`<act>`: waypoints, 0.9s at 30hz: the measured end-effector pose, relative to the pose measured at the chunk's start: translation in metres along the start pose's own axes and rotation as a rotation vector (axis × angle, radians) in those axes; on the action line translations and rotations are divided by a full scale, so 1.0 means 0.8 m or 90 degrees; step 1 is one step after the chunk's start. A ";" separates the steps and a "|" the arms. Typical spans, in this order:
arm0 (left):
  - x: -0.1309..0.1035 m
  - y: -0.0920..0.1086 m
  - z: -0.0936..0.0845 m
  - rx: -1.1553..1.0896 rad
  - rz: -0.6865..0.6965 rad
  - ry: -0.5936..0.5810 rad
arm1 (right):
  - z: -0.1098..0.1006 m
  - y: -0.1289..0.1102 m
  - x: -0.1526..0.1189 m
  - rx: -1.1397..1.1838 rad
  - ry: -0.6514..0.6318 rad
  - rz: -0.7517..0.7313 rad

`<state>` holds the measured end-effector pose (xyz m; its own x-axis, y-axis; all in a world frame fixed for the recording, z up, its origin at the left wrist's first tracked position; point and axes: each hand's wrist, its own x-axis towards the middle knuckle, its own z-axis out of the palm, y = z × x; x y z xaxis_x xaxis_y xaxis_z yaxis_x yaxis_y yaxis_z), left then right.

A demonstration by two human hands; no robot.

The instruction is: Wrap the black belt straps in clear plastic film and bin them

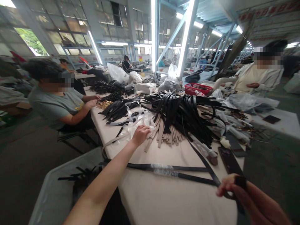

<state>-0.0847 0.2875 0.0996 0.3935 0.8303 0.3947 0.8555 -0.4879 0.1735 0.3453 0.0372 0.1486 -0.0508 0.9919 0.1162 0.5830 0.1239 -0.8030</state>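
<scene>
Black strap (pixel 204 161), one: at four o'clock on the pale surface (pixel 182 200), the clock centred there with the worker at six; its near end is in the right hand (pixel 231 187). Fingers closed on it, the strap bent into a small loop by the fingertips. Handling, in my judgement: light, flexible, springy along its length, not fragile; the smooth face may slide. Best held flat across the width, near the end, thumb against bent fingers.

Wrapped strap lengths (pixel 195 179), black, two: six o'clock, side by side, bound midway by clear film (pixel 164 169). Whether they join the held strap, I cannot tell from here.

White strips (pixel 138 120), a loose heap: ten o'clock; thin, probably slippery. The left hand (pixel 140 134) rests at their near edge, fingers bent and close together; whether they grip anything, I cannot tell.

Beige strips (pixel 172 137), a fanned bundle: twelve o'clock, partly under a heap of black straps (pixel 182 109).

Phone (pixel 231 161), dark: three o'clock.

Gold pieces (pixel 104 104), a small pile: ten o'clock, near the hands of a seated co-worker (pixel 58 106).

Red basket (pixel 199 90): one o'clock, far side.

Plastic bin (pixel 44 193), with black pieces inside: eight o'clock, beside the surface.
</scene>
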 end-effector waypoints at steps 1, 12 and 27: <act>-0.013 0.011 -0.002 -0.029 0.016 0.013 | 0.025 -0.018 0.010 0.081 0.030 0.046; -0.181 0.144 0.000 -0.165 0.068 -0.006 | 0.252 -0.056 0.108 0.259 -0.091 0.246; -0.243 0.141 -0.032 -0.080 0.103 -0.080 | 0.201 -0.059 0.024 0.649 -0.138 0.160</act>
<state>-0.0734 0.0638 0.0656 0.5675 0.7621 0.3119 0.7323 -0.6402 0.2320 0.1863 0.0551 0.0949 -0.2244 0.9635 -0.1457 -0.3504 -0.2193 -0.9106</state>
